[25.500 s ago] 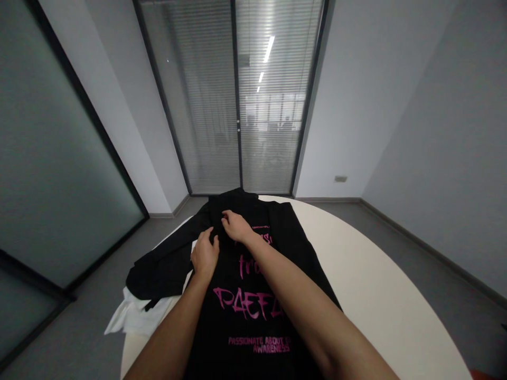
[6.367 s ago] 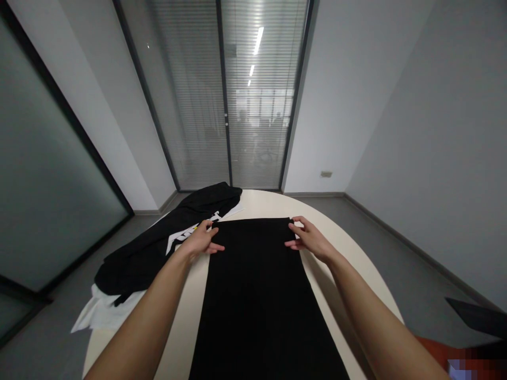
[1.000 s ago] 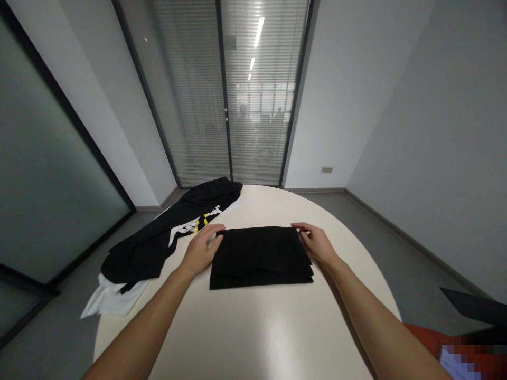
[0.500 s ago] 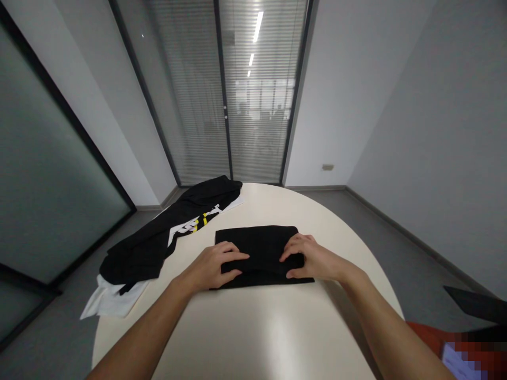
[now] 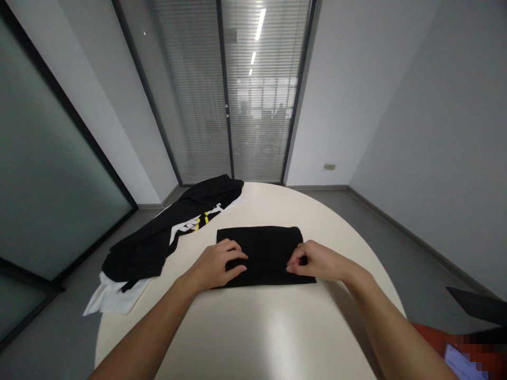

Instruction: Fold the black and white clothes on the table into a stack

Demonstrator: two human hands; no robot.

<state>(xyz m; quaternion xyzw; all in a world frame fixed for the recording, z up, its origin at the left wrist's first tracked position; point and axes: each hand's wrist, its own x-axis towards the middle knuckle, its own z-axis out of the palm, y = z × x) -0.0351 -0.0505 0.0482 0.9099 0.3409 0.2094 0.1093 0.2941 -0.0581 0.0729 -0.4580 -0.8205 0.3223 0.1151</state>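
A folded black garment (image 5: 265, 253) lies as a flat rectangle on the round table, its near edge roughly parallel to me. My left hand (image 5: 219, 264) rests on the left end of it, thumb and fingers apart, holding nothing. At the right end, my right hand (image 5: 317, 259) has its thumb and fingertips drawn together in a pinch on the black cloth. The hand itself covers part of that right edge. What kind of garment it is cannot be told while folded.
More clothes lie at the table's left: a black garment (image 5: 158, 237) with white and yellow print, over a white one (image 5: 114, 298) that hangs past the edge. The cream table (image 5: 273, 327) has a curved rim. Something red (image 5: 428, 338) is at the lower right.
My right thumb and fingers have come closer together and drawn slightly toward me at the cloth's right end. My left hand stays nearly in place. The black garment's far right corner looks smoother.
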